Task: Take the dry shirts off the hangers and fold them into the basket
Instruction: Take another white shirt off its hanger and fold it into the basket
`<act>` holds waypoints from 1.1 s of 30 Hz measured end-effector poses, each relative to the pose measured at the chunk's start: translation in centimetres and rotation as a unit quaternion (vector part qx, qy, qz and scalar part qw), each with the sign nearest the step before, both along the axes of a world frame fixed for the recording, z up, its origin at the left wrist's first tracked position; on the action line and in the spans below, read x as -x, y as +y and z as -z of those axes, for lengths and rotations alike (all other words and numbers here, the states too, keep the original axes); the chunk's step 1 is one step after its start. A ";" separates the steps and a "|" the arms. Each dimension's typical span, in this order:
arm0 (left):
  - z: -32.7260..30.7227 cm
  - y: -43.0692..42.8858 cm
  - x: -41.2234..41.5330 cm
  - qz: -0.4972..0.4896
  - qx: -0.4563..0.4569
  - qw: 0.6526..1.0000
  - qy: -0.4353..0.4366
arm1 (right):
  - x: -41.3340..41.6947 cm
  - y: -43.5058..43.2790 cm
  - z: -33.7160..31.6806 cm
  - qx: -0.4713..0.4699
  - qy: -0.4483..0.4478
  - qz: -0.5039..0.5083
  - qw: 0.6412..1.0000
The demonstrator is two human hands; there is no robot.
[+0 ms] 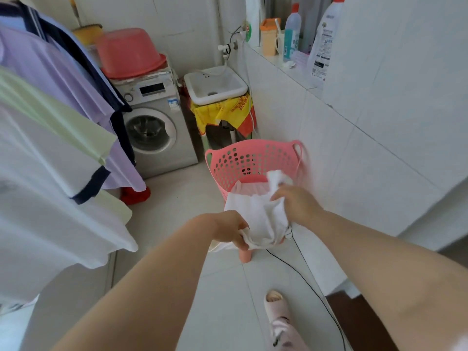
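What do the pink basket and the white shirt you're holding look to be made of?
Pink basket: looks like moulded plastic, smooth with a slight sheen, its wall pierced by round holes and its handles formed in one piece. White shirt: soft thin woven or knit cloth, matte, creasing and bunching where the left hand and right hand grip it.

We hold a crumpled white shirt (pixel 255 219) over the near rim of a pink perforated basket (pixel 253 163) standing upright on the floor. More shirts (pixel 50 138), lilac, pale green and white, hang at left.
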State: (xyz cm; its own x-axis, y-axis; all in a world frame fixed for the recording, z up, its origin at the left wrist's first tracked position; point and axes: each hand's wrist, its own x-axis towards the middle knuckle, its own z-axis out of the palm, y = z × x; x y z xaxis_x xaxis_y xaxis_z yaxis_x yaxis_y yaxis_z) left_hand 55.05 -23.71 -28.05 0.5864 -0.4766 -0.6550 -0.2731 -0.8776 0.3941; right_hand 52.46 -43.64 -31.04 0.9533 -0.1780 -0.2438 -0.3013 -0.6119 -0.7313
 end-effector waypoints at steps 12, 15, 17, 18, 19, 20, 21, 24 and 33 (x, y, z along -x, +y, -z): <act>-4.0 1.8 -5.2 -0.056 0.025 0.993 0.102 | -4.1 -0.1 2.4 0.136 0.194 -0.203 0.950; -5.5 1.2 -7.7 -0.040 0.026 0.989 0.139 | -5.3 0.7 1.4 0.213 0.100 -0.271 0.933; -6.2 0.5 -9.6 -0.033 0.021 0.985 0.170 | -6.4 0.9 1.5 0.222 0.077 -0.288 0.928; -6.5 0.1 -10.8 -0.033 0.031 0.985 0.169 | -6.8 0.8 1.9 0.212 0.100 -0.287 0.929; -6.6 -0.3 -12.0 -0.043 0.053 0.988 0.140 | -7.2 0.6 2.0 0.179 0.133 -0.275 0.935; -6.4 -1.2 -13.3 -0.077 0.092 0.990 0.079 | -7.7 0.0 2.4 0.130 0.171 -0.248 0.944; -5.7 -2.0 -14.7 -0.133 0.142 0.981 -0.008 | -8.1 -0.8 2.8 0.081 0.188 -0.216 0.955; -1.6 -3.3 -17.4 -0.303 0.216 0.915 -0.156 | -9.6 -3.3 3.9 -0.018 0.179 -0.107 0.978; 6.4 -7.0 -13.3 -0.408 0.141 0.899 0.069 | -12.4 -7.6 3.8 -0.206 0.278 -0.098 0.933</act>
State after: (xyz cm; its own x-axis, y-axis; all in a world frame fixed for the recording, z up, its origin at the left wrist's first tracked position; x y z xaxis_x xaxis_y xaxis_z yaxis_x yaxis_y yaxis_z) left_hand 68.37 -30.68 -34.48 0.7384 -0.0830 -0.6693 0.4855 -0.6233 0.6130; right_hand 64.88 -51.24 -34.84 0.6631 0.2051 -0.7199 -0.6160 -0.3968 -0.6805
